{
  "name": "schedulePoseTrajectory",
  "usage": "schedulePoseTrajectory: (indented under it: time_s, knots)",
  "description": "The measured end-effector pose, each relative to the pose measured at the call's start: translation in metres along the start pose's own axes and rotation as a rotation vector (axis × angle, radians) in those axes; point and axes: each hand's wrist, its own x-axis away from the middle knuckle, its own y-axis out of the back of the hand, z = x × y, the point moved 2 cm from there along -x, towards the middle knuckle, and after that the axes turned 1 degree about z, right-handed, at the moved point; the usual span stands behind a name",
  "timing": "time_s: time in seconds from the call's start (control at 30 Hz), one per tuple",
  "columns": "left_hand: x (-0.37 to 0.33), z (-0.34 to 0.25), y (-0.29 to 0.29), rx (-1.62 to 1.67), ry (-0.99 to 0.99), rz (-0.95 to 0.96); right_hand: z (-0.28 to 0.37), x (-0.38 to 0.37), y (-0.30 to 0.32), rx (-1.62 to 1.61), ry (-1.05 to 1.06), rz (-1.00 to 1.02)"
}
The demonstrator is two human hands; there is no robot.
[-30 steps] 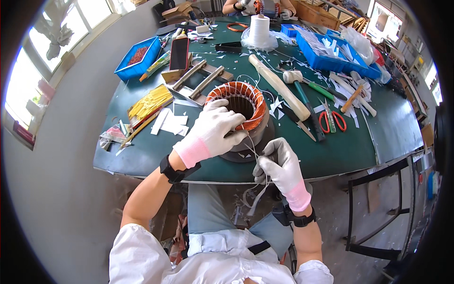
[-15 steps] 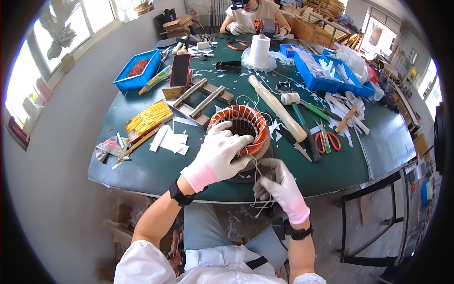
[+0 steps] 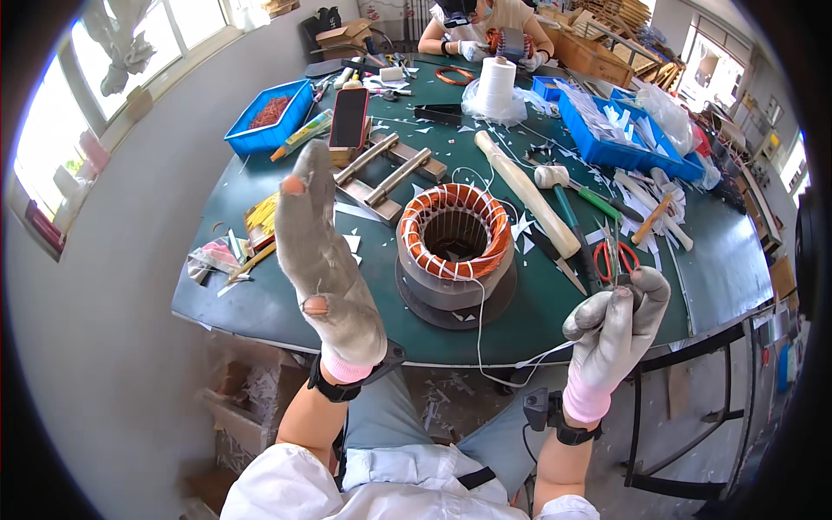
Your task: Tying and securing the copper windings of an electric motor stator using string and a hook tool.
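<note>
A motor stator [image 3: 438,293] with a ring of orange copper windings stands upright on a dark round base [image 3: 414,305] near the table's front edge. White lacing loops round the windings. From its front, a thin white cord [image 3: 479,342] hangs below the table edge and runs to my right hand [image 3: 620,325], whose gloved fingers pinch it just in front of the red-handled scissors [image 3: 626,251]. My left hand [image 3: 325,260] is raised left of the stator, fingers stretched out and holding nothing. Bare fingertips show through holes in its glove.
A wooden mallet handle [image 3: 529,195], a dark-handled hammer [image 3: 568,212] and a green-handled tool [image 3: 598,204] lie right of the stator. Behind stand a metal-rod frame [image 3: 399,178], a phone [image 3: 349,120], a cord spool [image 3: 496,87] and blue bins [image 3: 598,143]. Across the table sits a co-worker [image 3: 485,26].
My left hand has left the stator and risen to the left, its fingers opening out. My right hand has moved right with the cord, drawing it away from the stator.
</note>
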Motion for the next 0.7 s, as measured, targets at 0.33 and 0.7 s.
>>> schedulePoseTrajectory:
  time_s: [0.33,0.7]
  knots:
    - [0.003,0.001,-0.006,0.092,0.001,-0.003,0.005,-0.005,-0.006,0.134,0.147,-0.094]
    - [0.028,0.043,-0.002,0.192,0.105,0.095,-0.029,-0.003,-0.004,0.196,-0.025,-0.07]
